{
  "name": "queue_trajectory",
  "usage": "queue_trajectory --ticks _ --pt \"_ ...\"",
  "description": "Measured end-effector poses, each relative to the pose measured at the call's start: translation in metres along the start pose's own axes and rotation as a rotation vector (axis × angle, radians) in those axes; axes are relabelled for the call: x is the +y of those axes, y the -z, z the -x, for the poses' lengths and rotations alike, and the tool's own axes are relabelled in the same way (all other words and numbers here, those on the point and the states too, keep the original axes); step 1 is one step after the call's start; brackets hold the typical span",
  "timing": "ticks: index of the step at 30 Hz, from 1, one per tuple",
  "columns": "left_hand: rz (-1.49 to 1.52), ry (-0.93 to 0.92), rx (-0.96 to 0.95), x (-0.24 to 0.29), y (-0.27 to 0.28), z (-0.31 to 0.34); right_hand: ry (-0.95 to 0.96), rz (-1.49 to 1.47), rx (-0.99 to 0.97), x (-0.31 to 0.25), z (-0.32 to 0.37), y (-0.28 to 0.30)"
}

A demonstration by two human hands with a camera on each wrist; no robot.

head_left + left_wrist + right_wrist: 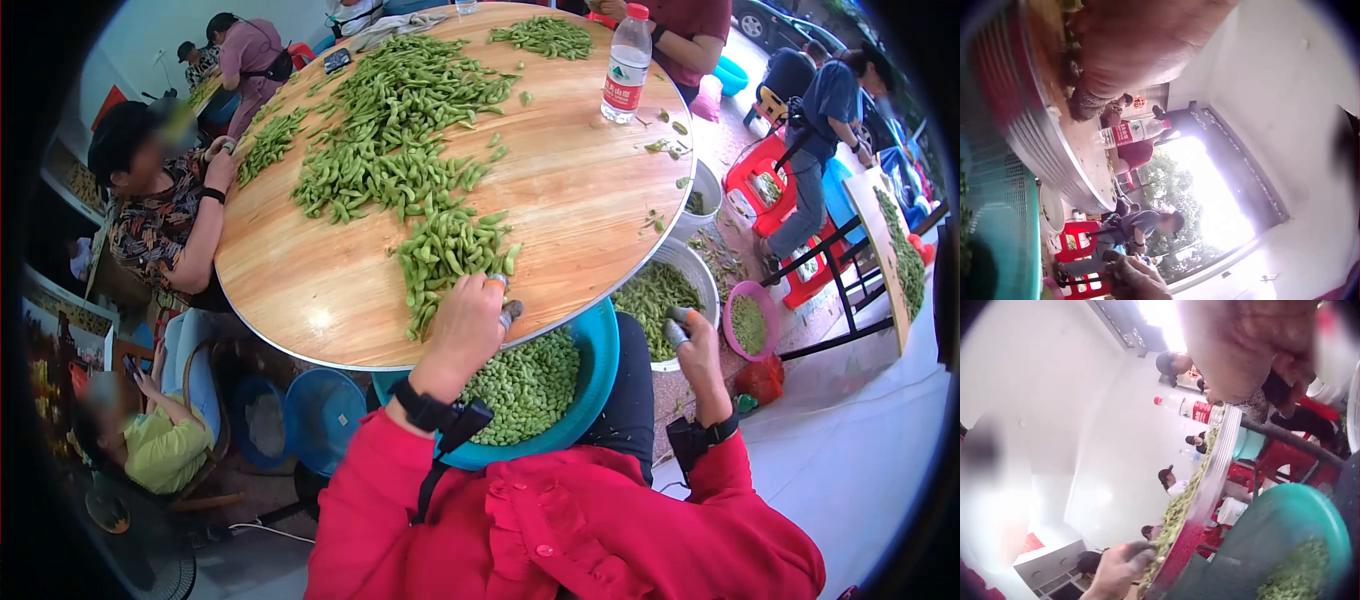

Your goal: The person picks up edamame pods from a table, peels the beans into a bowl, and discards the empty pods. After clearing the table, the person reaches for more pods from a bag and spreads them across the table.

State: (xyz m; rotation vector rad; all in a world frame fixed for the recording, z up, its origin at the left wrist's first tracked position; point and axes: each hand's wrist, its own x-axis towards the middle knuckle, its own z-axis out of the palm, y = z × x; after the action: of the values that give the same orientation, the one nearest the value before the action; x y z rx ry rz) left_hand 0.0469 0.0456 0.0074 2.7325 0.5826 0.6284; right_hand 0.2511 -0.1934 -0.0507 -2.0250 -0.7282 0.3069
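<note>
My left hand (pixel 466 322) is at the table's near edge, beside a heap of green bean pods (pixel 445 250). Grey coverings wrap its fingertips, and an orange band circles one finger. Whatever may lie under those fingers is hidden. Out to the right, my right hand (pixel 700 358) hovers by a white basket (pixel 708 290) holding more pods. Its grey-covered fingertips are slightly apart, with nothing visible between them. Between my knees, below the table edge, sits a teal basin (pixel 603 365) of shelled green beans (pixel 525 390).
A water bottle (pixel 626 65) stands on the round wooden table (pixel 570 190). A pink basin (pixel 752 320) and another white bucket (pixel 705 195) sit on the floor at right. Blue tubs (pixel 325 415) are at left. Several people sit or stand around.
</note>
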Motion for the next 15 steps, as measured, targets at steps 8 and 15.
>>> queue_trajectory --ticks 8,15 --pt "0.381 0.237 0.025 -0.018 -0.007 0.011 0.077 -0.394 -0.457 -0.086 0.012 -0.063" --pt "1.371 0.574 0.189 0.011 0.011 0.061 0.065 -0.723 -0.787 -0.128 0.018 -0.11"
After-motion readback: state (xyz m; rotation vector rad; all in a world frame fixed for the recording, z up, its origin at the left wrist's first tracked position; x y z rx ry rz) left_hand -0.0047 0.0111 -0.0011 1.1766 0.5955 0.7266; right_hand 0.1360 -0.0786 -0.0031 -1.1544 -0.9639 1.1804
